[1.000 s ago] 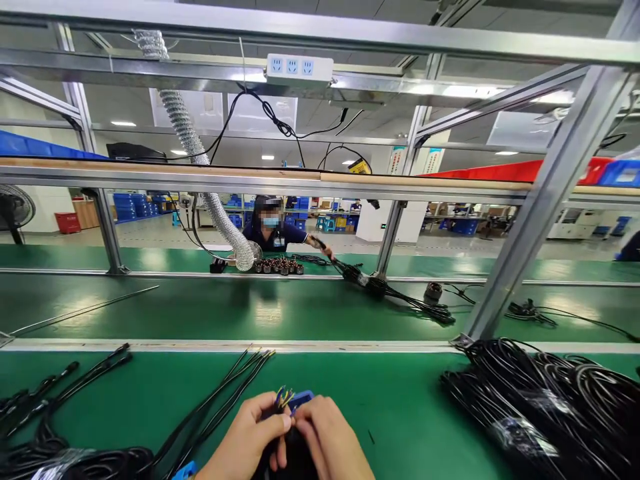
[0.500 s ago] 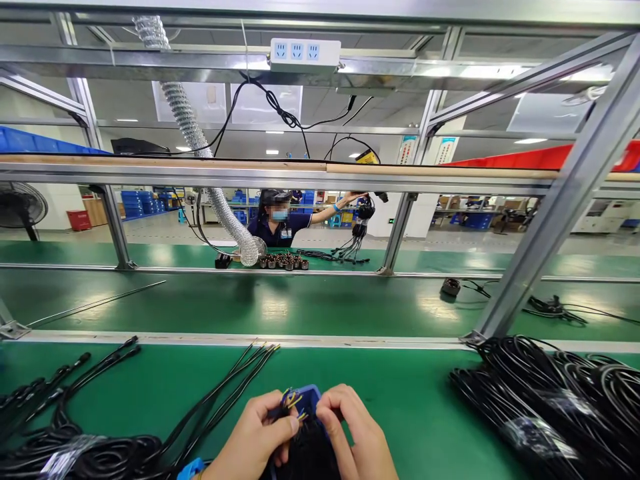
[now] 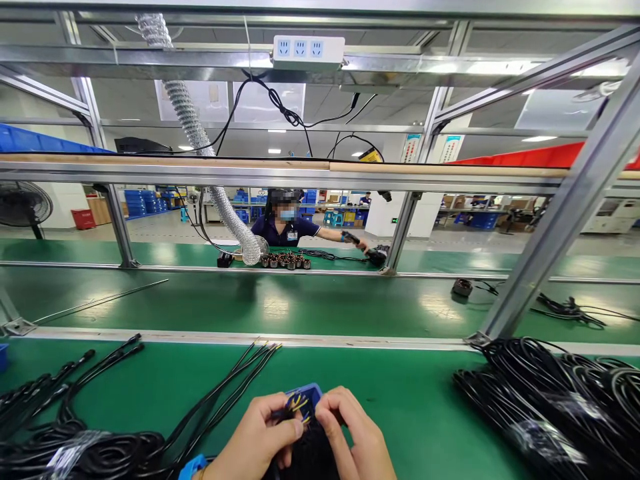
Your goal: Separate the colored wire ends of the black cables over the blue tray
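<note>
Cable ends (image 3: 299,403) with thin yellow and blue wires are at the bottom centre of the frame, in the fingers of the left hand (image 3: 260,433). Its thumb and forefinger are pinched around them, and the wire tips point upward out of this grip. The right hand (image 3: 357,437) is just beside, on the right; its thumb and forefinger are curled near to each other, but I cannot tell whether they have hold of anything. Between and behind the two hands one sees the rim of a blue tray (image 3: 316,391), and the part below it is dark and not clear. On the left wrist there is a blue band (image 3: 193,467).

The green bench (image 3: 415,400) carries more black cables. At the lower left lies a coiled bundle (image 3: 127,453) with clear wrapping, and near it some loose cables (image 3: 235,383) with bare yellowish tips reach toward the centre. At the lower right lies a large pile of black cables (image 3: 555,393), also partly wrapped.

In the middle of the frame, a co-worker (image 3: 285,230) stretches one arm to the right, near to small metal parts (image 3: 286,261).
</note>
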`<state>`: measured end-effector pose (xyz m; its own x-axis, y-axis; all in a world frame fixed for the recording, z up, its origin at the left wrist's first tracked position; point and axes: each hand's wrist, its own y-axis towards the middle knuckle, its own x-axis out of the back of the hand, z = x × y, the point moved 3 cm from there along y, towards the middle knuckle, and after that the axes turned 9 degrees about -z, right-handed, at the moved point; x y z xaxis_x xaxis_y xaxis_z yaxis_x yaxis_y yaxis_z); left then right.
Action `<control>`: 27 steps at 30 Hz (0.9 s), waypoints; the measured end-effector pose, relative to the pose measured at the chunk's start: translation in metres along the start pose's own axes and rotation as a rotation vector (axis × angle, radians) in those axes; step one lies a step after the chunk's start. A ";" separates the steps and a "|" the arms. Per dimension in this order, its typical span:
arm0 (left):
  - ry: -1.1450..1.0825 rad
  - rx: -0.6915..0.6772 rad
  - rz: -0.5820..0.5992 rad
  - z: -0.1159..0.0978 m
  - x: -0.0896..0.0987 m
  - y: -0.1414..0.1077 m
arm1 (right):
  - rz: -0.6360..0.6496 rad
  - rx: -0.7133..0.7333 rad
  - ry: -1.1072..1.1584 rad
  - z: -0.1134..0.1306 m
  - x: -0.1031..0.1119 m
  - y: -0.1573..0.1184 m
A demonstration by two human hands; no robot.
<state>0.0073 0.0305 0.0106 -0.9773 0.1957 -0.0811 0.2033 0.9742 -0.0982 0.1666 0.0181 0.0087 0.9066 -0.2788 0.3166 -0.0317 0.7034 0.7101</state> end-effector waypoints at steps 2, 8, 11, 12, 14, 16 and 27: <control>-0.005 -0.001 0.005 0.002 0.000 0.001 | -0.014 -0.012 0.011 -0.001 -0.001 -0.001; -0.007 -0.001 0.011 0.005 0.001 0.002 | -0.045 -0.077 0.027 -0.003 -0.004 -0.004; -0.010 -0.006 0.020 0.008 0.001 0.003 | -0.073 -0.072 0.009 -0.004 -0.003 -0.005; -0.013 -0.008 0.021 0.009 0.001 0.003 | -0.072 -0.062 -0.007 -0.004 -0.003 -0.005; -0.011 -0.014 0.018 0.013 0.001 0.005 | -0.031 -0.031 -0.055 -0.005 -0.001 -0.004; 0.002 -0.022 0.003 0.017 0.002 0.006 | 0.024 -0.007 -0.111 -0.006 0.002 -0.002; -0.015 -0.027 -0.043 0.019 0.001 0.003 | 0.030 -0.004 -0.168 -0.009 0.004 -0.002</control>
<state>0.0084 0.0316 -0.0089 -0.9841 0.1522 -0.0920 0.1592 0.9844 -0.0753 0.1745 0.0215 0.0027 0.8224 -0.3622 0.4386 -0.0558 0.7159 0.6960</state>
